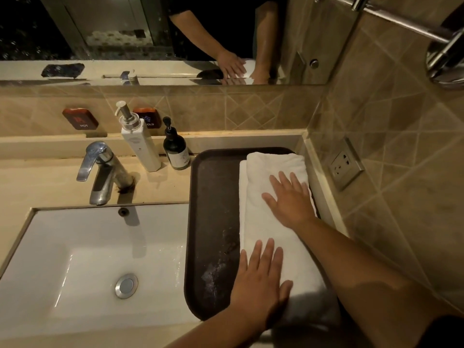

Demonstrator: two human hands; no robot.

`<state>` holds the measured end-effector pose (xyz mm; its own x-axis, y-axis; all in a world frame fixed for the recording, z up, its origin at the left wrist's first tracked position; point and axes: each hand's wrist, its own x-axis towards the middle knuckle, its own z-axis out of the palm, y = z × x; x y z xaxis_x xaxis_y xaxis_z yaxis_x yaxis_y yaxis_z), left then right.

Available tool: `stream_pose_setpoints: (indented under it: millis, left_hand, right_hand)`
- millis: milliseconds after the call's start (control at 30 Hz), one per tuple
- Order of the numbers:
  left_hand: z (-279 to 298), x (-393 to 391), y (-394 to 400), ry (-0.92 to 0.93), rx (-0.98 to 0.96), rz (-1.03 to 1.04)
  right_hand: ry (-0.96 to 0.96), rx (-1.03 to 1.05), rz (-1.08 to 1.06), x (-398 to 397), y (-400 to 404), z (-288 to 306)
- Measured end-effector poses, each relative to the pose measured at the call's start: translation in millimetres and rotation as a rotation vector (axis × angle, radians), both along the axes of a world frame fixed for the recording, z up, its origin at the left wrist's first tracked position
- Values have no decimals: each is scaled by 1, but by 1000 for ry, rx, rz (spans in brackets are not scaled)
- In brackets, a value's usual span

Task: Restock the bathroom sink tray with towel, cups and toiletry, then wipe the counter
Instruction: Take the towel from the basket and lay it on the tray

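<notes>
One soft, fluffy white towel [271, 222], folded long, is laid on the right side of one dark, smooth tray [213, 222] with round corners. It is pressed flat by the left hand [261, 285] and right hand [291, 199], fingers spread open. Two pump bottles, one white [140, 146] and one dark [175, 151], are stood behind the tray.

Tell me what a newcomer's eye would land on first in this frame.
Probably the folded white towel lying along the right side of the dark tray, with the left hand and right hand both pressed flat on it. Next, the white sink basin left of the tray, under a chrome faucet. Behind it stand a white pump bottle and a smaller dark one.
</notes>
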<state>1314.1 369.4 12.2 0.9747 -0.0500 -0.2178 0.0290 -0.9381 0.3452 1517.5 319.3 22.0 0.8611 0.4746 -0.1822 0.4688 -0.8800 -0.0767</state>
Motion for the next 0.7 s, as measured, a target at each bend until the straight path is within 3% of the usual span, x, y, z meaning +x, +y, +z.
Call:
stream_pose_setpoints:
  millis: [167, 333, 500, 700]
  left_hand:
    - [25, -1, 14, 54, -1, -20]
    - [47, 4, 55, -202, -30, 40]
    - [60, 5, 82, -281, 22, 55]
    - [60, -23, 81, -311, 36, -126]
  right_hand:
    - [14, -20, -5, -1, 4, 12]
    - [-33, 160, -73, -23, -13, 44]
    - [-50, 232, -149, -81, -40, 66]
    - [-127, 247, -238, -179, -68, 65]
